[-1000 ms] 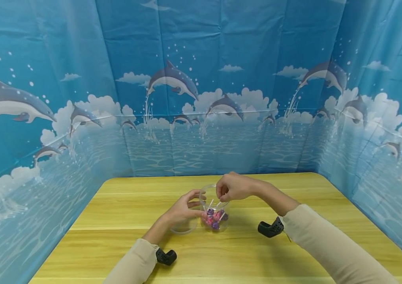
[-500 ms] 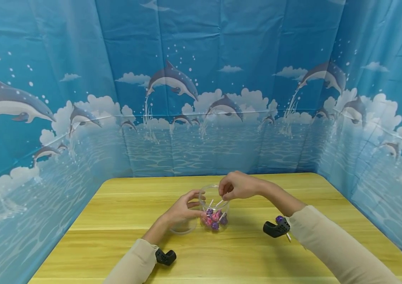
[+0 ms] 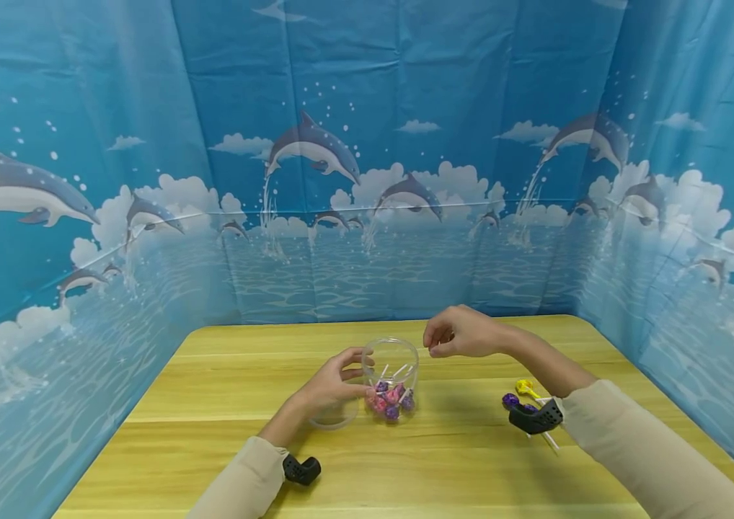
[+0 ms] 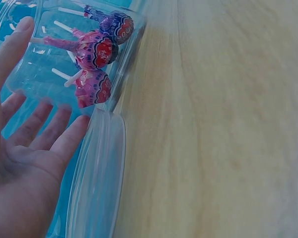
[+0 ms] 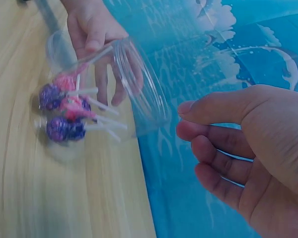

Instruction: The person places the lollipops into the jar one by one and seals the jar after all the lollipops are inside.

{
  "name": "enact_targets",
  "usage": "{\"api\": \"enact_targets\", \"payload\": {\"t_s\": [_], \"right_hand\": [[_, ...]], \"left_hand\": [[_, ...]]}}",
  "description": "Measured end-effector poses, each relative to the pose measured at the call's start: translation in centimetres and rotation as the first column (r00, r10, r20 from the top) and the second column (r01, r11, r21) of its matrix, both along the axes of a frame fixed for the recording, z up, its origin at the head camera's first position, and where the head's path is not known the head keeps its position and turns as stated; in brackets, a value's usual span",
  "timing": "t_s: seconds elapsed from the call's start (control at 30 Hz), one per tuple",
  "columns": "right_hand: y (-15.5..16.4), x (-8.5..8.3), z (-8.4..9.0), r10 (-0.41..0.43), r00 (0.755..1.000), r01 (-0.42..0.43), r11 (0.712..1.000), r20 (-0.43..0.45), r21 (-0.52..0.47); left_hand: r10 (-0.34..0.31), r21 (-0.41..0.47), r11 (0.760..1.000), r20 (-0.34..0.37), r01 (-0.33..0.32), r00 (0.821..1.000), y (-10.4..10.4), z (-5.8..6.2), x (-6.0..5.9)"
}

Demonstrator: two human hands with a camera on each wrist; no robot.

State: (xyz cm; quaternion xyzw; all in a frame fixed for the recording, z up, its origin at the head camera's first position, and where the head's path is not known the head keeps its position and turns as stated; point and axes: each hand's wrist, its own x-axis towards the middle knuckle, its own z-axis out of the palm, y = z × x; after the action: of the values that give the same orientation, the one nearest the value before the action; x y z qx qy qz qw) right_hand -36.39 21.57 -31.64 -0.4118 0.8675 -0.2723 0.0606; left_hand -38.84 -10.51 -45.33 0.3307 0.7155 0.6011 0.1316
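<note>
On the wooden table point(image 3: 224, 404), the left hand point(image 3: 331, 386) cupped the clear jar point(image 3: 391, 360) of lollipops point(image 3: 388, 400) at centre, best kept steady, while the right hand point(image 3: 461, 333), loosely curled and empty, hung right of its rim.

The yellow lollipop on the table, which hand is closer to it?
Right. The right hand hovers up and left of the yellow lollipop; the left hand holds the clear jar, farther left.
</note>
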Motion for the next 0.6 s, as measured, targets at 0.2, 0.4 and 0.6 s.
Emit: {"api": "enact_targets", "payload": {"t_s": [0.2,0.4,0.6], "right_hand": [[1.7,0.4,0.0,-0.041,0.999,0.041,0.999,0.014,0.009],[3.3,0.9,-0.1,-0.054,0.999,0.054,0.998,0.004,0.01],[5.0,1.5,-0.5,-0.08,0.997,0.08,0.997,0.014,0.015]], "left_hand": [[-0.008,0.002,1.0,-0.003,0.008,1.0,0.0,0.0,-0.1],[-0.009,0.007,1.0,-0.01,0.009,1.0,0.0,0.0,0.0],[-0.006,0.004,1.0,-0.007,0.006,1.0,-0.1,0.0,0.1]]}}
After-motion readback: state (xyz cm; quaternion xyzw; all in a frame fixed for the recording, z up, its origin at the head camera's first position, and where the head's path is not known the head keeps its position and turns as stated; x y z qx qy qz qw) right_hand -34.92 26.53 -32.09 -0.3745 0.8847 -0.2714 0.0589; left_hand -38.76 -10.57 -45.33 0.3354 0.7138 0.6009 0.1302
